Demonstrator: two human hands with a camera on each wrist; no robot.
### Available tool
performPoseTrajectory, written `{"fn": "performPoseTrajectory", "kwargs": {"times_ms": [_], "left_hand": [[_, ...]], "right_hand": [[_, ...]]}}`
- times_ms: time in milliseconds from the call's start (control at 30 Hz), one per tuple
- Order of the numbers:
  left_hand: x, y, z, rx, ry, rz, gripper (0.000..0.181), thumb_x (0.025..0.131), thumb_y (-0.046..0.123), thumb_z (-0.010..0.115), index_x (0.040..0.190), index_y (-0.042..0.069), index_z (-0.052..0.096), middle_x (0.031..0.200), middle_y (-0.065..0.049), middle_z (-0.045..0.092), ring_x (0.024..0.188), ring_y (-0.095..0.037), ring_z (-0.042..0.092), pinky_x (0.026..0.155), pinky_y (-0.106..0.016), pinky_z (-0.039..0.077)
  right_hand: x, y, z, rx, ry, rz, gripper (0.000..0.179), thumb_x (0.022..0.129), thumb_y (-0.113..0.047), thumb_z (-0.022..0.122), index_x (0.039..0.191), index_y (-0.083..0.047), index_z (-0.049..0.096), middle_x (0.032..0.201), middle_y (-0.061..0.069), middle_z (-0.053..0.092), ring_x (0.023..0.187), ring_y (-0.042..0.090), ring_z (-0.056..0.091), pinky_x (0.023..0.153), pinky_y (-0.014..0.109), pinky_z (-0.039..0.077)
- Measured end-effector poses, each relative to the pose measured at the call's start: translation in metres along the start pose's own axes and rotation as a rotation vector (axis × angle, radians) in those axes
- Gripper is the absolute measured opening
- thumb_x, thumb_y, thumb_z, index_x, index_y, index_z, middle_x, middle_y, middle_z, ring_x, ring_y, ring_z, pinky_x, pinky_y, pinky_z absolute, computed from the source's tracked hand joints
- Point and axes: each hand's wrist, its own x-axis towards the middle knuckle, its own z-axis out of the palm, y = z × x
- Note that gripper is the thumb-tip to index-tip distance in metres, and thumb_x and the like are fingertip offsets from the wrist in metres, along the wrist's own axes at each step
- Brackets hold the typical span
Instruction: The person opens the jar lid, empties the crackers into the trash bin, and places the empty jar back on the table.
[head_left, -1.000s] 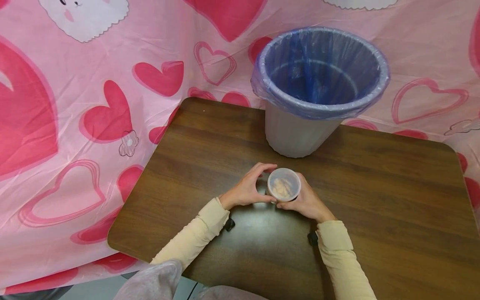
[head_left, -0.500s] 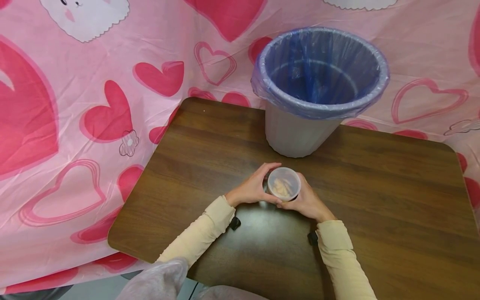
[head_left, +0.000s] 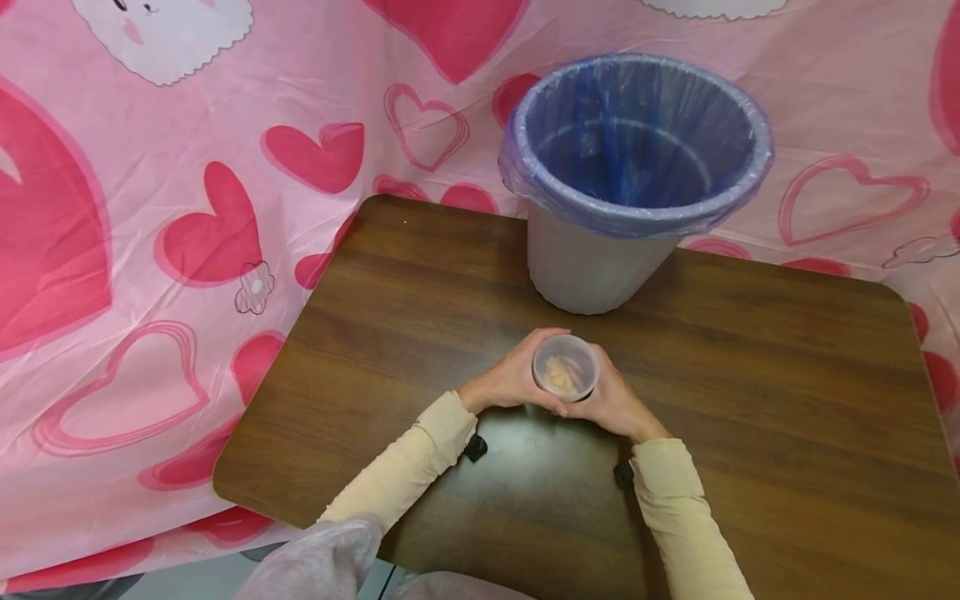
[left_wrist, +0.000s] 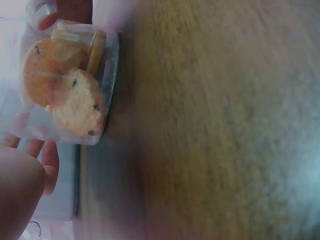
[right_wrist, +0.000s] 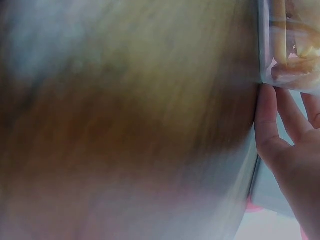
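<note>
A small clear plastic tub [head_left: 579,358] stands upright close over the table in the head view, pale pieces of food [head_left: 561,375] inside. My left hand [head_left: 517,382] grips its left side, thumb along the near wall and fingers round the far one. From the right, my right hand [head_left: 618,402] holds the same tub, its thumb meeting the left thumb in front. The left wrist view shows round, biscuit-like slices [left_wrist: 79,102] with dark specks through the wall. In the right wrist view, fingers [right_wrist: 267,107] lie against the tub's side near its base.
A white bin [head_left: 581,267] with a blue plastic liner [head_left: 720,212] stands behind the hands on the brown wooden table [head_left: 420,292]. Pink cloth [head_left: 315,50] with heart prints hangs around the table's back and left sides.
My left hand has moved right and closed round the tub, its fingers now against the wall. The right hand and the tub have hardly moved.
</note>
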Motion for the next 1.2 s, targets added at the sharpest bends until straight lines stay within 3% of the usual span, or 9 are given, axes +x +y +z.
{"fn": "performPoseTrajectory", "kwargs": {"times_ms": [233,333,533,700,833,1100,1200], "left_hand": [[-0.002,-0.001,-0.001,0.011,-0.015,0.002,0.105,0.048,0.014,0.088,0.134,0.000,0.028,0.130,-0.016,0.039,0.118,-0.032,0.041,0.100,-0.042,0.032],[-0.002,-0.013,0.001,0.017,-0.011,-0.003,0.106,0.049,0.018,0.089,0.134,0.005,0.029,0.131,-0.012,0.039,0.118,-0.028,0.041,0.100,-0.042,0.032],[-0.002,-0.034,0.005,0.040,0.010,-0.026,0.105,0.049,0.031,0.088,0.135,0.019,0.029,0.130,0.003,0.038,0.117,-0.009,0.040,0.100,-0.028,0.032],[-0.005,-0.037,0.004,-0.038,0.002,-0.022,0.100,0.052,0.032,0.086,0.133,0.024,0.028,0.130,0.007,0.038,0.117,-0.007,0.040,0.098,-0.028,0.035],[-0.008,-0.037,0.003,-0.046,0.017,-0.044,0.095,0.054,0.034,0.085,0.130,0.026,0.029,0.129,0.010,0.039,0.116,-0.005,0.040,0.095,-0.028,0.036],[-0.008,-0.035,-0.003,-0.015,0.048,-0.061,0.087,0.054,0.028,0.086,0.124,0.017,0.035,0.126,0.004,0.043,0.113,-0.009,0.043,0.092,-0.032,0.039],[-0.008,-0.022,-0.007,-0.008,0.034,-0.065,0.087,0.056,0.021,0.085,0.125,0.010,0.034,0.127,-0.003,0.043,0.114,-0.016,0.044,0.092,-0.035,0.039]], "right_hand": [[-0.002,-0.014,-0.002,0.014,-0.012,0.004,0.095,0.055,-0.017,0.086,0.132,-0.004,0.030,0.127,0.017,0.040,0.112,0.031,0.042,0.092,0.047,0.033],[-0.002,-0.013,-0.001,0.035,-0.015,-0.003,0.095,0.056,-0.017,0.086,0.132,-0.005,0.030,0.128,0.016,0.040,0.113,0.030,0.041,0.093,0.047,0.032],[-0.002,-0.011,0.000,0.047,-0.008,-0.002,0.094,0.055,-0.015,0.086,0.131,-0.008,0.031,0.127,0.010,0.041,0.113,0.025,0.041,0.094,0.046,0.032],[-0.002,-0.011,0.000,0.042,-0.008,0.011,0.093,0.056,-0.015,0.085,0.131,-0.009,0.031,0.126,0.009,0.041,0.113,0.024,0.042,0.093,0.046,0.033],[-0.002,-0.011,0.001,0.044,-0.006,0.027,0.094,0.055,-0.017,0.085,0.131,-0.010,0.031,0.126,0.008,0.040,0.112,0.023,0.042,0.092,0.045,0.033],[0.002,0.005,0.004,0.070,0.017,0.048,0.097,0.051,-0.020,0.088,0.130,-0.020,0.033,0.123,0.001,0.042,0.109,0.020,0.044,0.092,0.043,0.034],[0.003,0.016,0.006,0.052,0.017,0.058,0.098,0.050,-0.027,0.088,0.130,-0.024,0.031,0.123,-0.003,0.041,0.109,0.017,0.044,0.091,0.042,0.035]]}}
